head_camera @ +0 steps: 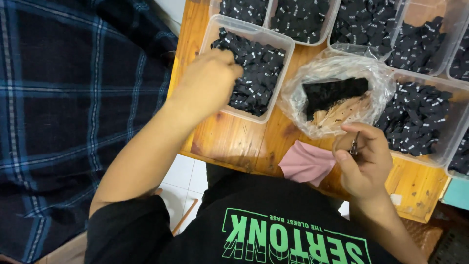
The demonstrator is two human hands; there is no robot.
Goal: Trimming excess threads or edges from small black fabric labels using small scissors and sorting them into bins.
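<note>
My left hand (207, 80) reaches into a clear plastic tub (254, 34) filled with small black fabric labels (259, 73), its fingers closed among them; whether it grips one is hidden. My right hand (364, 159) is held above the table's near edge and pinches a small metal tool, likely snips (355, 143), between thumb and fingers. A crumpled clear plastic bag (337, 93) with a black stack and tan pieces inside lies between the two hands. A pink cloth (305, 164) rests just left of my right hand.
Several more clear tubs of black labels line the back (298, 19) and right side (420, 117) of the wooden table (234, 142). A dark blue plaid fabric (73, 107) hangs to the left. White floor tiles (185, 181) show below the table edge.
</note>
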